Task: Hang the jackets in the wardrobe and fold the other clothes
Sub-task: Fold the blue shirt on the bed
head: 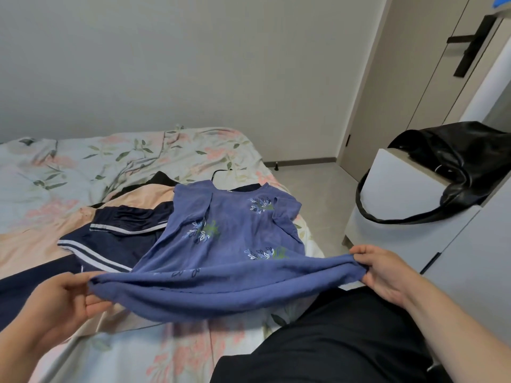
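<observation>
Bed [124,161] carrying blue top [229,230] near its right edge, partly over navy shorts [110,244], L hand [63,302] & R hand [384,272] each pinching a hem corner, pulling it taut: fold starting, next prob needing hem brought up to neckline.

Both hands hold a blue top [226,244] by its hem above a bed [83,161]: the left hand [69,299] pinches one corner, the right hand [384,272] the other. Its neck end lies over navy shorts [110,239] and a peach cloth [36,239]. A black bag [453,167] sits on a white cabinet [401,183] nearby.
</observation>
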`<move>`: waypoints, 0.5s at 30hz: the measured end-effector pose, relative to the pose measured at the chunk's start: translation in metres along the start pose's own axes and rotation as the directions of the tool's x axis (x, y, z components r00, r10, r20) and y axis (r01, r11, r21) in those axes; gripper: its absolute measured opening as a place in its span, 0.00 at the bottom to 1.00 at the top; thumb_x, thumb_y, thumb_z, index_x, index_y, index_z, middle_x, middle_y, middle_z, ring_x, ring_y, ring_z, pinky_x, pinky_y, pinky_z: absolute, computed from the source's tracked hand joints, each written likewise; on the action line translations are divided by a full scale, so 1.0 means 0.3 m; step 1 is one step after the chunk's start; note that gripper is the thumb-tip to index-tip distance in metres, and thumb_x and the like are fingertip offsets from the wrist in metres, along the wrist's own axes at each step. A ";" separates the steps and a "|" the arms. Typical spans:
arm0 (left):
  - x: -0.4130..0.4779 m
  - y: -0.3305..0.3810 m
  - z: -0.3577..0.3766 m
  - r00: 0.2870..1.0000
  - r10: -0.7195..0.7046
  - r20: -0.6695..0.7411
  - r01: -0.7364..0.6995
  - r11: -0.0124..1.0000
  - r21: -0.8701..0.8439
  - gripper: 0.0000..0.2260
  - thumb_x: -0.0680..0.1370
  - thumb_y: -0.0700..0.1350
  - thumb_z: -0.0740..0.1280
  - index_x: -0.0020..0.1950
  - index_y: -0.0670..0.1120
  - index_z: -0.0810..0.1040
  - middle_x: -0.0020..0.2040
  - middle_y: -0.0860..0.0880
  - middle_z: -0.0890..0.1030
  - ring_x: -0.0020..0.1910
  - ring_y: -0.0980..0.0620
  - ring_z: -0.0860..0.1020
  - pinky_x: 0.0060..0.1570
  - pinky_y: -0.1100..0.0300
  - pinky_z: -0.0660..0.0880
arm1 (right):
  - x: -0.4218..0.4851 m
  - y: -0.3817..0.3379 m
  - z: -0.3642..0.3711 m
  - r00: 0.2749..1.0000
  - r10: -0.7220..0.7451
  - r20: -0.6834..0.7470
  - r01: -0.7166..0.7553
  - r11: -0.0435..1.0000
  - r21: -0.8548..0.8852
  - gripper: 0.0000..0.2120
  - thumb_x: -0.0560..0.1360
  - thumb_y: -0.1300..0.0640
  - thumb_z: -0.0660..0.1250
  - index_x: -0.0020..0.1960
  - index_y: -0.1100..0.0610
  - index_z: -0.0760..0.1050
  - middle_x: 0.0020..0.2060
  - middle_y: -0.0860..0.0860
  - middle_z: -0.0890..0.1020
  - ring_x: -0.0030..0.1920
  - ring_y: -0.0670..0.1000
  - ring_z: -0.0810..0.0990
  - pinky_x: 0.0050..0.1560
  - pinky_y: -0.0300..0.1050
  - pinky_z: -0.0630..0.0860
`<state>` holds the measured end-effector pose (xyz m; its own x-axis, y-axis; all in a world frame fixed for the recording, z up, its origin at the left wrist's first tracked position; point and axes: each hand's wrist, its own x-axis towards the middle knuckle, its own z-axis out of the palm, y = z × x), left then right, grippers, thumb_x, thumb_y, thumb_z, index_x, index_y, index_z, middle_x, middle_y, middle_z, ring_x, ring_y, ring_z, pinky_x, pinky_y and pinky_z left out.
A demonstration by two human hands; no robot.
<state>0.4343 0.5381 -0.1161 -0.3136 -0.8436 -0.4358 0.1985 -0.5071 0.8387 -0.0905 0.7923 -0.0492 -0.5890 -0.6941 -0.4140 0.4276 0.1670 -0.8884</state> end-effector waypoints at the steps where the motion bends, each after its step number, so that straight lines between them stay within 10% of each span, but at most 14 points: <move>1: -0.002 0.006 0.007 0.999 0.040 0.032 -0.039 0.999 -0.036 0.17 0.60 0.35 0.61 0.43 0.36 0.85 0.38 0.39 0.83 0.35 0.43 0.84 0.38 0.46 0.83 | -0.007 -0.013 0.004 1.000 -0.014 0.016 0.013 0.999 0.052 0.13 0.78 0.75 0.51 0.47 0.67 0.73 0.42 0.62 0.76 0.41 0.57 0.76 0.31 0.42 0.82; 4: 0.007 0.023 0.028 0.983 0.173 0.061 -0.178 0.979 0.098 0.19 0.63 0.29 0.65 0.50 0.42 0.84 0.40 0.42 0.82 0.39 0.49 0.84 0.43 0.54 0.83 | -0.009 -0.038 0.013 0.994 -0.076 0.073 0.066 0.990 0.125 0.22 0.73 0.79 0.45 0.56 0.70 0.73 0.49 0.65 0.78 0.48 0.59 0.79 0.40 0.42 0.83; 9: 0.020 0.065 0.060 0.917 0.392 -0.075 -0.355 0.887 0.295 0.12 0.80 0.32 0.62 0.48 0.46 0.82 0.41 0.46 0.86 0.38 0.54 0.84 0.35 0.62 0.81 | -0.008 -0.040 0.025 0.914 -0.404 0.037 0.371 0.796 -0.478 0.15 0.74 0.76 0.64 0.55 0.63 0.81 0.43 0.54 0.85 0.43 0.48 0.82 0.42 0.32 0.79; 15: 0.012 0.098 0.106 0.863 0.493 -0.115 -0.435 0.838 0.331 0.08 0.81 0.38 0.63 0.48 0.42 0.82 0.34 0.50 0.83 0.33 0.56 0.79 0.40 0.55 0.79 | -0.032 -0.070 0.017 0.942 -0.329 0.067 0.335 0.900 -0.281 0.09 0.77 0.73 0.64 0.51 0.64 0.81 0.45 0.60 0.83 0.44 0.53 0.82 0.39 0.35 0.80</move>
<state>0.4094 0.5259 -0.0825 -0.0662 -0.9978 -0.0002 -0.0044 0.0001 1.0000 -0.0904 0.7919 -0.0254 -0.6493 -0.7559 -0.0839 -0.0050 0.1146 -0.9934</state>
